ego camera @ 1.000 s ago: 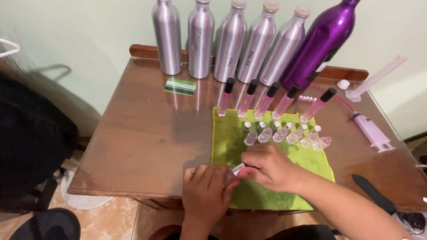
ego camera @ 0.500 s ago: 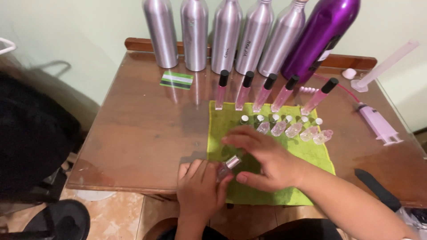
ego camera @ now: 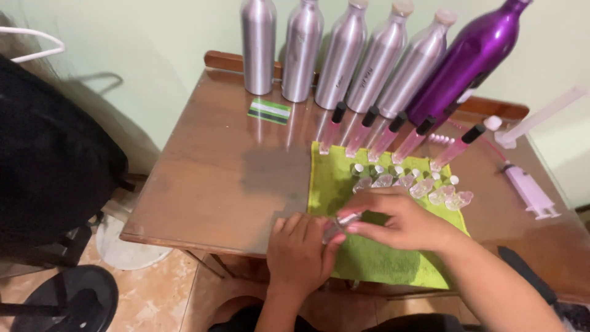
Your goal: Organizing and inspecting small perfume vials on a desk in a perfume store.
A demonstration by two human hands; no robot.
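Observation:
My left hand [ego camera: 300,253] grips a small clear vial [ego camera: 337,229] at the near edge of a green cloth [ego camera: 393,261]. The fingertips of my right hand [ego camera: 402,220] pinch the vial's top end. Just beyond my hands, several small clear vials with white caps [ego camera: 418,183] lie in a row on the cloth. Behind them stand several slim pink tubes with black caps [ego camera: 384,138]. The vial is mostly hidden by my fingers.
Several silver metal bottles [ego camera: 344,58] and one purple bottle [ego camera: 470,58] line the back of the brown wooden table [ego camera: 221,178]. A green-and-white card [ego camera: 269,111] lies near them. Syringes [ego camera: 530,190] rest at the right. A black chair [ego camera: 49,172] stands left.
My right hand has shifted slightly over the vial held in my left hand; both hands stay at the cloth's near edge. The camera view has moved a little.

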